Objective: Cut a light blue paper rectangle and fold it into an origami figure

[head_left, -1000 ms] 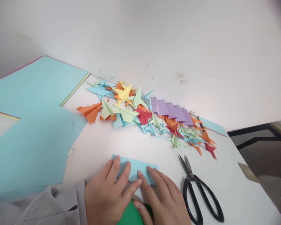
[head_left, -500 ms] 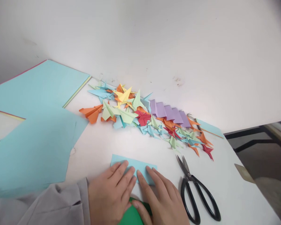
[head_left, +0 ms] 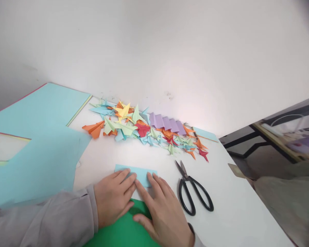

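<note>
Light-blue strip (head_left: 141, 174): lying flat on the white table (head_left: 100, 154), in front of the person, under the fingertips of both hands.
Left hand (head_left: 114, 197): resting on the strip's left part, fingers lying close together, gripping nothing.
Right hand (head_left: 164, 212): touching the strip's right part with extended fingertips, thumb standing apart from the fingers.
Index fingertip, right: lying just beside the left fingers; contact cannot be told.
Green item (head_left: 115, 236): showing below both hands; material cannot be told.
Scissors (head_left: 186, 177): lying to the right of the right hand, blades parted, points facing away.
Folded planes (head_left: 142, 130): forming a multicoloured row beyond the strip.
Purple pleated paper (head_left: 167, 124): lying among the planes.
Large blue sheets (head_left: 43, 164): covering the table's left side.
</note>
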`<action>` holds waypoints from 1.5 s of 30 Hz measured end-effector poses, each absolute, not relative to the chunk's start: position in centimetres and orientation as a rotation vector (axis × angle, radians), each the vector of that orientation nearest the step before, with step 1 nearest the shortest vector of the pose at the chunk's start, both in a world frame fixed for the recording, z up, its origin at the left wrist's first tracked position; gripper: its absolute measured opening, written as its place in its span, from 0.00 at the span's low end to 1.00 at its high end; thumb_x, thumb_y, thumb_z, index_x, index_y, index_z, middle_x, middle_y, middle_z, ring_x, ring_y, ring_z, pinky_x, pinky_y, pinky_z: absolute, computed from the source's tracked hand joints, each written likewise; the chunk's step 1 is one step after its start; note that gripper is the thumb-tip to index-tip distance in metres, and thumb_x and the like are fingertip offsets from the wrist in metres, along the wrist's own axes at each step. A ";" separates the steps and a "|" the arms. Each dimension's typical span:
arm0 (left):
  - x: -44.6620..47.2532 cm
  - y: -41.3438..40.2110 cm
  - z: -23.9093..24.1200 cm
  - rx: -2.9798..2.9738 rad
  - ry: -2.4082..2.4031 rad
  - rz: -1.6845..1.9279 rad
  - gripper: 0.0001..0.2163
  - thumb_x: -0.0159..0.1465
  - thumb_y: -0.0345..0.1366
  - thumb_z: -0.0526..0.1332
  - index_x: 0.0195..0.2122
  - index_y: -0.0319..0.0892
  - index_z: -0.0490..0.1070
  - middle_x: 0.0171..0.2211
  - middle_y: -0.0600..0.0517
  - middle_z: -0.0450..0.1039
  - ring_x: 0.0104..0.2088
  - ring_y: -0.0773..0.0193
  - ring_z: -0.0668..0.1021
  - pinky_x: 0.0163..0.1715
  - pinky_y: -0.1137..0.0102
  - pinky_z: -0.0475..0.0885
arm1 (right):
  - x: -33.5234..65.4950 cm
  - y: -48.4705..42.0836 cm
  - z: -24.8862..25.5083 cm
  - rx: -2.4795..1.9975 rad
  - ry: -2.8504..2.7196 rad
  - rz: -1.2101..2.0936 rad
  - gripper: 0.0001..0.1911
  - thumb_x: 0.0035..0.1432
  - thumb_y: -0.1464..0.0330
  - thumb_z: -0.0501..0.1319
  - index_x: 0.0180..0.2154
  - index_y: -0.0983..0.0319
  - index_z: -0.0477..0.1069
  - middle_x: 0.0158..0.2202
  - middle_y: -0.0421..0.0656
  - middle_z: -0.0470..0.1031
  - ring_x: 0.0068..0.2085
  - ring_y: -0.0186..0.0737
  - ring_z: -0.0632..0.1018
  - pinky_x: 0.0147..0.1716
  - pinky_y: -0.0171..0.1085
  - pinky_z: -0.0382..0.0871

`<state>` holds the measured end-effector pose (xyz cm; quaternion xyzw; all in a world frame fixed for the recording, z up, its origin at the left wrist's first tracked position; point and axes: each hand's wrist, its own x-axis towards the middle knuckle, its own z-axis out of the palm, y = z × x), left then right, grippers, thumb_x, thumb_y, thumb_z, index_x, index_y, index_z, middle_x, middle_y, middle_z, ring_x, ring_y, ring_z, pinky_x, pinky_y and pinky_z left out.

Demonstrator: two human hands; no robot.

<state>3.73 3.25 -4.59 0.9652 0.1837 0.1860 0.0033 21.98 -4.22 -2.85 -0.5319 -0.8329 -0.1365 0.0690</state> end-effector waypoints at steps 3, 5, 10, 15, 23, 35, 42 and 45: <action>3.6 3.5 -4.4 3.025 0.547 0.558 0.20 0.60 0.44 0.56 0.48 0.35 0.68 0.50 0.42 0.68 0.49 0.48 0.69 0.45 0.57 0.67 | 21.8 -4.6 -3.0 -1.624 -2.474 -0.396 0.37 0.51 0.44 0.51 0.54 0.62 0.64 0.51 0.58 0.67 0.52 0.58 0.67 0.47 0.51 0.62; 3.6 3.7 -4.3 3.028 0.538 0.548 0.21 0.59 0.44 0.57 0.48 0.35 0.68 0.50 0.42 0.69 0.48 0.49 0.70 0.45 0.58 0.68 | 21.5 -4.7 -3.2 -1.670 -2.438 -0.368 0.37 0.51 0.44 0.51 0.53 0.62 0.65 0.52 0.58 0.67 0.53 0.58 0.67 0.48 0.51 0.61; 3.3 4.1 -4.1 3.078 0.483 0.559 0.20 0.59 0.44 0.57 0.47 0.36 0.69 0.48 0.42 0.69 0.47 0.50 0.70 0.44 0.58 0.69 | 20.9 -4.7 -3.5 -1.751 -2.382 -0.366 0.30 0.54 0.49 0.54 0.52 0.61 0.67 0.52 0.56 0.68 0.53 0.56 0.68 0.49 0.51 0.60; 3.0 4.4 -4.2 3.093 0.460 0.578 0.17 0.60 0.40 0.55 0.47 0.37 0.70 0.50 0.43 0.69 0.48 0.52 0.70 0.46 0.59 0.70 | 21.3 -4.7 -3.4 -1.771 -2.292 -0.367 0.17 0.59 0.59 0.54 0.46 0.59 0.71 0.51 0.50 0.71 0.51 0.49 0.70 0.47 0.48 0.62; 1.6 5.1 -4.9 3.084 0.378 0.775 0.12 0.61 0.30 0.51 0.40 0.37 0.73 0.45 0.43 0.72 0.47 0.56 0.72 0.45 0.61 0.72 | 22.6 -4.6 -3.3 -1.680 -2.188 -0.372 0.12 0.60 0.67 0.54 0.33 0.59 0.76 0.44 0.44 0.76 0.45 0.47 0.75 0.42 0.48 0.66; -1.4 6.4 -3.7 2.783 0.242 0.676 0.13 0.61 0.26 0.49 0.38 0.36 0.74 0.47 0.42 0.72 0.53 0.63 0.70 0.52 0.68 0.67 | 25.1 -3.9 -4.7 -1.410 -2.048 -0.170 0.15 0.58 0.74 0.52 0.26 0.65 0.76 0.36 0.46 0.79 0.42 0.43 0.78 0.42 0.42 0.74; -1.6 6.7 -3.3 2.723 0.251 0.672 0.13 0.60 0.27 0.49 0.33 0.37 0.74 0.45 0.43 0.74 0.52 0.62 0.71 0.50 0.68 0.69 | 25.5 -4.0 -4.8 -1.348 -2.023 -0.097 0.16 0.58 0.73 0.51 0.26 0.64 0.76 0.36 0.47 0.79 0.43 0.42 0.78 0.43 0.40 0.75; -1.3 7.0 -3.4 2.775 0.275 0.649 0.10 0.59 0.27 0.52 0.28 0.38 0.73 0.42 0.44 0.76 0.48 0.63 0.74 0.47 0.69 0.71 | 25.4 -4.1 -4.8 -1.364 -2.009 -0.120 0.15 0.58 0.73 0.52 0.26 0.64 0.76 0.35 0.48 0.79 0.42 0.43 0.78 0.43 0.40 0.75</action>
